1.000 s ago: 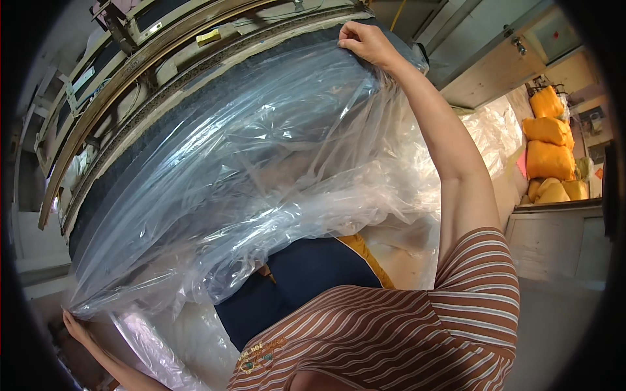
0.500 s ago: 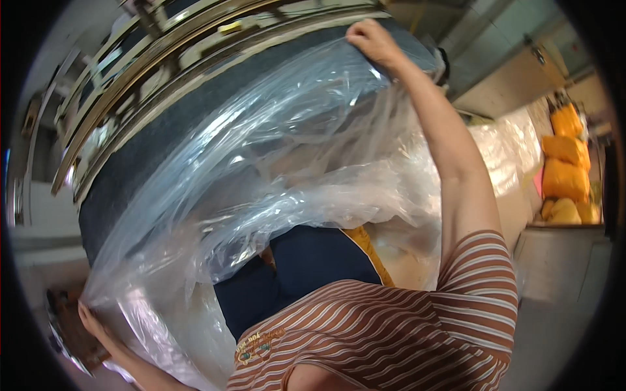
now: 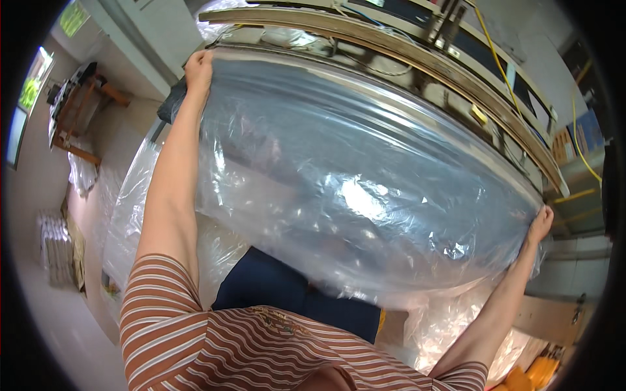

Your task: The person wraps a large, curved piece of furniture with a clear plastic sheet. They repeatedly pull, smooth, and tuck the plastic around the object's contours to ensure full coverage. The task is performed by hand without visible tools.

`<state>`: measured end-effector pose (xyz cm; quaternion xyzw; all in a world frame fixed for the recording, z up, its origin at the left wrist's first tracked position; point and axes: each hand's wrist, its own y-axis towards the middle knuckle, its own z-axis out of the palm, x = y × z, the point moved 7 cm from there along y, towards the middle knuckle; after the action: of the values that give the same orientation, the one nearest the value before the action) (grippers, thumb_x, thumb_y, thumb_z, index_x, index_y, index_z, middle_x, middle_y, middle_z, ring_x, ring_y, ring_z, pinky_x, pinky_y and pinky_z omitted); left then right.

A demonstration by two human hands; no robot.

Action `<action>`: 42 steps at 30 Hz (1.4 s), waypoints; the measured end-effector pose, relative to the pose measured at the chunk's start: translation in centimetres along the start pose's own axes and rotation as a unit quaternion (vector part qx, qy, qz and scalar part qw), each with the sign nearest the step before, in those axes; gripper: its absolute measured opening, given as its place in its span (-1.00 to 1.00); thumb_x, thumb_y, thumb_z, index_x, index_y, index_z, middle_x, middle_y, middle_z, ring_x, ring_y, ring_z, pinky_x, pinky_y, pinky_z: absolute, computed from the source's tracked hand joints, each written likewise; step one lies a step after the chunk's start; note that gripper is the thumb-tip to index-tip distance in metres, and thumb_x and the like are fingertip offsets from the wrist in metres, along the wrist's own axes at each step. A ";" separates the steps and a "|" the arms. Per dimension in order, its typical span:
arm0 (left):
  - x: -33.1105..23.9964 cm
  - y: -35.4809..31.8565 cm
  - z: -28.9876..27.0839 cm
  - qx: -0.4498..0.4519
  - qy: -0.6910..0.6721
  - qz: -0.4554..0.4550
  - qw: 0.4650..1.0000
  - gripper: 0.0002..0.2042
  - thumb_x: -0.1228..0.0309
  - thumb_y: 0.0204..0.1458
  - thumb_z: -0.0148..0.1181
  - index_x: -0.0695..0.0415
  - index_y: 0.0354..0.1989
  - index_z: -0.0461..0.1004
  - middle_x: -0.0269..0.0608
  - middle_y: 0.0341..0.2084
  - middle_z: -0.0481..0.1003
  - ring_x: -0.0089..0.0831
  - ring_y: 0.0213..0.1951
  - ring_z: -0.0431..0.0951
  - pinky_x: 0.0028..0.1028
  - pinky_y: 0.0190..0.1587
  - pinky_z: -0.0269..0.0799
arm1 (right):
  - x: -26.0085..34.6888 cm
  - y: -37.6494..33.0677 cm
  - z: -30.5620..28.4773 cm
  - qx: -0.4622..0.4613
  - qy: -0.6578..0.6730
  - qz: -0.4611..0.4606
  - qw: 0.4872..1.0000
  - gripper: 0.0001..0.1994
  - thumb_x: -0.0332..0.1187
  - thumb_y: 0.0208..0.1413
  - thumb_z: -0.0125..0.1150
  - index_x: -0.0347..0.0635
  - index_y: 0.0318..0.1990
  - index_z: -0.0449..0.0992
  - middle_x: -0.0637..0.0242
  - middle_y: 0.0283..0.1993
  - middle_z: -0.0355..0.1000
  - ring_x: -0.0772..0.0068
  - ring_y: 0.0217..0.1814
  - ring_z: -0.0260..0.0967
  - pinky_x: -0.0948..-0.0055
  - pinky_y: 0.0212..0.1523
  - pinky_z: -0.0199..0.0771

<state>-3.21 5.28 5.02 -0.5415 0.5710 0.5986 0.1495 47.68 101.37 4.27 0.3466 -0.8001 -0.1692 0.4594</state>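
A wide sheet of clear, glossy plastic film (image 3: 293,189) is stretched between the person's two bare hands, its far edge over a dark grey counter (image 3: 171,103) and near a long brown wooden rail (image 3: 391,40). Its near part hangs loosely toward the navy-blue cloth trousers (image 3: 257,280). The left hand (image 3: 199,70) is at the far left end of the film, its fingers curled and seemingly pinching the edge; the right hand (image 3: 540,225) is at the far right end, its fingers pressed together on the film, though the exact grip is too small to tell. The step in hand looks to be pulling the far edge straight across the counter: lengthwise creases run near that edge, while the middle sags toward the person. The next move would seem to call for an even pull from both hands, so that neither end slips and the thin film does not fold under itself
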 end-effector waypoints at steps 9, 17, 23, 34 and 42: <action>0.5 2.7 4.1 0.012 0.079 -0.065 0.995 -0.66 0.22 -0.07 0.21 0.26 -0.26 0.56 -0.09 -0.39 0.58 -0.34 -0.29 0.56 -0.43 -0.15 0.39 | -0.7 4.1 3.9 0.041 -0.068 -0.039 0.996 -0.69 -0.21 0.16 0.08 -0.37 -0.21 0.42 0.19 -0.24 0.42 0.34 -0.20 0.31 0.42 -0.08 0.29; -0.9 3.2 4.2 0.023 0.207 -0.069 0.976 -0.76 0.25 -0.04 0.18 0.22 -0.46 0.51 -0.25 -0.50 0.52 -0.51 -0.44 0.47 -0.52 -0.32 0.36 | 0.6 4.2 3.3 -0.016 -0.185 -0.071 0.980 -0.66 -0.22 0.04 0.15 -0.44 -0.28 0.44 0.03 -0.29 0.41 0.12 -0.23 0.33 0.28 -0.10 0.30; 2.9 3.6 2.8 -0.001 -0.186 -0.239 0.953 -0.74 0.37 0.05 -0.01 0.40 -0.35 0.43 0.04 -0.37 0.50 -0.37 -0.45 0.53 -0.39 -0.45 0.47 | -0.4 4.4 2.1 -0.045 -0.111 -0.019 0.993 -0.71 -0.32 0.01 0.18 -0.50 -0.39 0.48 0.00 -0.37 0.46 0.05 -0.31 0.36 0.24 -0.15 0.34; 0.0 1.2 7.0 0.305 0.178 -0.117 0.928 -0.44 -0.07 0.00 0.13 0.19 -0.03 0.51 -0.07 -0.07 0.49 -0.30 0.03 0.41 -0.33 0.12 0.19 | 6.1 -0.4 -0.8 0.019 0.219 0.242 0.945 -0.52 -0.11 0.18 -0.01 -0.30 0.11 0.37 0.12 0.11 0.35 0.29 0.19 0.23 0.31 0.17 0.18; 10.2 20.4 -23.1 0.145 0.388 -0.007 0.910 -0.36 -0.17 0.00 0.02 0.14 0.05 0.46 -0.06 -0.02 0.48 -0.21 0.00 0.46 -0.34 0.09 0.29 | 14.0 -11.7 -7.9 0.027 -0.036 -0.015 0.999 -0.69 -0.24 0.22 -0.07 -0.30 -0.46 0.36 0.22 -0.42 0.31 0.33 -0.30 0.28 0.41 -0.20 0.24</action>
<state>-12.18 -24.95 12.83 -0.7075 0.6604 0.2514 -0.0026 54.32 83.60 10.15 0.3644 -0.8153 -0.1668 0.4180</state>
